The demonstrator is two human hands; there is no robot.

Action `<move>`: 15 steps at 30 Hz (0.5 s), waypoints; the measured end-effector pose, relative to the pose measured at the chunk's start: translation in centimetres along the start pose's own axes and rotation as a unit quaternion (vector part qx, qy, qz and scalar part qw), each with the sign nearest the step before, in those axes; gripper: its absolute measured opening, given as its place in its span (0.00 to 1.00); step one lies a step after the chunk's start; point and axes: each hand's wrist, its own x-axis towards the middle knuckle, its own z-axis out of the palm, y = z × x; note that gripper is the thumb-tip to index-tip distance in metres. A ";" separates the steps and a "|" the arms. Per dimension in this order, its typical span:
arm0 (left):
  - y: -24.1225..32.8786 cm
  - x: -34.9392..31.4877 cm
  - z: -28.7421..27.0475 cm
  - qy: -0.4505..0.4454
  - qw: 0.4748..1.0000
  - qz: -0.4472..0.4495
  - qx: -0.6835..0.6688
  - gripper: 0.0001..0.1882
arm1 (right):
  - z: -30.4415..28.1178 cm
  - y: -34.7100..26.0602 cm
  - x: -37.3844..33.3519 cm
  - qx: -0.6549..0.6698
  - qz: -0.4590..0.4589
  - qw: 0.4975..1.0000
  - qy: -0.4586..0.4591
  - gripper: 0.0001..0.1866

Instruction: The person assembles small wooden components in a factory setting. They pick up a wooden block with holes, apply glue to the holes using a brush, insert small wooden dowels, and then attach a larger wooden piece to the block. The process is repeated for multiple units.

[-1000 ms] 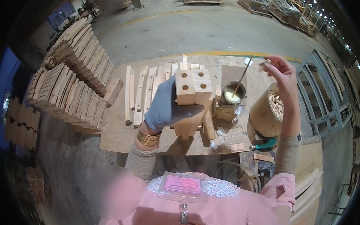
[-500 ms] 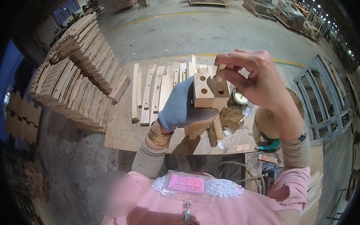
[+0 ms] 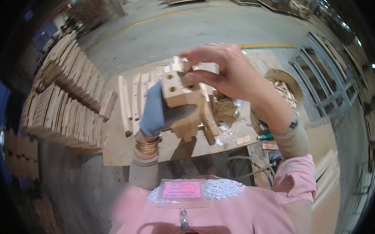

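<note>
My left hand point(image 3: 151, 111), in a grey-blue knit glove, grips a pale wooden block point(image 3: 176, 99) and holds it tilted above the table. Round holes show in the block's upper face. Just over that face hovers my bare right hand point(image 3: 233, 73), its thumb and fingers apart in a loose curve. The fingertips are smeared by motion, and no dowel can be made out between them. Part of the block's far side is hidden behind this hand.
Several wooden strips point(image 3: 125, 104) lie on the worktable point(image 3: 115, 149). Stacked wooden parts point(image 3: 62, 115) stand at the left. To the right are a round container point(image 3: 276, 75) of dowels, a teal-handled tool point(image 3: 265, 137) and a grey metal rack point(image 3: 323, 77).
My right hand has spread from a pinch on a dowel to parted fingers over the block. The view has shifted, and the container of dowels now shows.
</note>
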 end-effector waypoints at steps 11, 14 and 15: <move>0.1 0.5 -0.6 0.024 0.999 -0.033 0.021 0.23 | -14.3 20.9 -20.9 -0.384 0.502 0.765 -0.125 0.09; 0.2 0.4 -0.6 0.027 0.998 -0.062 0.019 0.23 | -11.6 23.8 -24.1 -0.460 0.505 0.705 -0.193 0.10; 0.3 0.4 -0.6 0.029 0.997 -0.067 0.028 0.23 | -11.2 24.4 -24.9 -0.470 0.484 0.707 -0.212 0.10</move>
